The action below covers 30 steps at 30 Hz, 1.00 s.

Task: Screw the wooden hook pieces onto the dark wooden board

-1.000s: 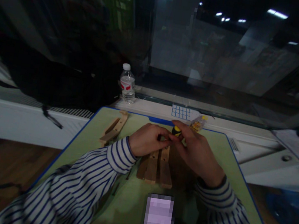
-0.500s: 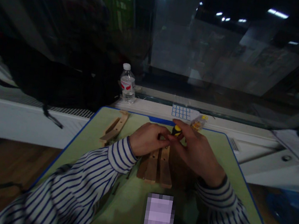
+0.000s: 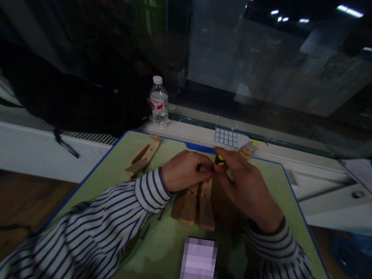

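Observation:
My right hand (image 3: 249,186) is closed around a stubby yellow-and-black screwdriver handle (image 3: 219,160), which shows between thumb and fingers. My left hand (image 3: 186,171) meets it from the left, thumb and forefinger pinched together beside the screwdriver. What those left fingertips hold, if anything, is hidden. Below both hands lies a wooden piece with two curved, drilled slats (image 3: 206,208) side by side; its far end is covered by my hands. Another wooden part (image 3: 144,156) with holes lies at the far left of the table.
The green table (image 3: 107,174) has a blue edge. A phone with a blurred screen (image 3: 198,272) lies at the near side. On the sill stand a water bottle (image 3: 159,103), a blue-gridded sheet (image 3: 226,137) and a small clear bag (image 3: 249,150). A black bag (image 3: 56,92) sits at left.
Both hands keep nearly the same place and grip. The right fingers and the screwdriver handle have turned slightly. The whole view has shifted a little.

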Available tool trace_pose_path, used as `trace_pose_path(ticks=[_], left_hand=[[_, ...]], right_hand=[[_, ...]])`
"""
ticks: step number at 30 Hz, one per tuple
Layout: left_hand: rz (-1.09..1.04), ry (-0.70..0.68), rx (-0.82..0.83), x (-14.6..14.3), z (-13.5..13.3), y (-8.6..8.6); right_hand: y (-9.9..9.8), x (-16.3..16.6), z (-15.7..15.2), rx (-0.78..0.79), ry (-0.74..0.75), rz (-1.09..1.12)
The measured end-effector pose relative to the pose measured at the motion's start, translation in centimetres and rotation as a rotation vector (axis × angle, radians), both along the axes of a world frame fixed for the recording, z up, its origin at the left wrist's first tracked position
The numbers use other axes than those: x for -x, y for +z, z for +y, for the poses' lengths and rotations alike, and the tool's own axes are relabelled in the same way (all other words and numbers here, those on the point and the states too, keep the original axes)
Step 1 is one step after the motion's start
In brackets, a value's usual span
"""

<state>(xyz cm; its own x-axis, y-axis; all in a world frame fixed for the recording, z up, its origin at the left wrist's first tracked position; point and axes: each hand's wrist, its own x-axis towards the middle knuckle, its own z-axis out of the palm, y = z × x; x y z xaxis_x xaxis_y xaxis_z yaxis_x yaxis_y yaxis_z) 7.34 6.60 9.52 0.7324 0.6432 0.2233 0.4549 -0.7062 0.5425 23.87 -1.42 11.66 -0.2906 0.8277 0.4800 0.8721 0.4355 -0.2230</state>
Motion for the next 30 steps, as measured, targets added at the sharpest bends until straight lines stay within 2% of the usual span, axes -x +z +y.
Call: trace_pose_path(ticks=[15, 24, 30], left_hand=[[0.005, -0.036, -0.003, -0.1, -0.08, -0.19], [0.019, 0.019, -0.008, -0.08, -0.22, 0.19], [0.03, 0.006, -0.018, -0.03, -0.07, 0.23]], right_hand=[[-0.24, -0.29, 0.17, -0.001, -0.003, 0.019], [-0.23, -0.28, 0.12, 0.003, -0.012, 0.034], [0.07, -0.06, -0.05, 0.021, 0.005, 0.017]])
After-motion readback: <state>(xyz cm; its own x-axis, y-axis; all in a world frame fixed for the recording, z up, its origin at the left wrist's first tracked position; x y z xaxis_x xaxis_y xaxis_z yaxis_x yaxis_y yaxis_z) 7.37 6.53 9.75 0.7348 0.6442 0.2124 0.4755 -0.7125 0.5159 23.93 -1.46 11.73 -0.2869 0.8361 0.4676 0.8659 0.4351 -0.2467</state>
